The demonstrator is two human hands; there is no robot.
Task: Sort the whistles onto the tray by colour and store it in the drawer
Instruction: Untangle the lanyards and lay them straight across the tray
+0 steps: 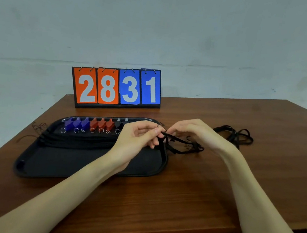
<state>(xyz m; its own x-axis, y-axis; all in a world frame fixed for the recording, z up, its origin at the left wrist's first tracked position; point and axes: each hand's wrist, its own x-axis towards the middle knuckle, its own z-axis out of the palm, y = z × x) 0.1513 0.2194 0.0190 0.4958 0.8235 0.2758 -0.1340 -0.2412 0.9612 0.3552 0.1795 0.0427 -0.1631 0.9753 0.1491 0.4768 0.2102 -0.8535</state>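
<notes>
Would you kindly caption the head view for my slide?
Both hands pinch a black lanyard beside the tray of colour-sorted whistles.

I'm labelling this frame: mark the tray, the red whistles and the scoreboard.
tray (89, 168): head view, bare floor near the front.
red whistles (101, 124): head view, middle whistle's body.
scoreboard (88, 86): head view, leftmost orange card.

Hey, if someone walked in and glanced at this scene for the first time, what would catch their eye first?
Probably the flip scoreboard standing at the table's far edge, reading 28 in orange and 31 in blue. Next, the row of whistles along the far rim of the black tray: three blue whistles, three red whistles, then black whistles. Just right of them, the left hand and right hand pinch a black lanyard.
</notes>
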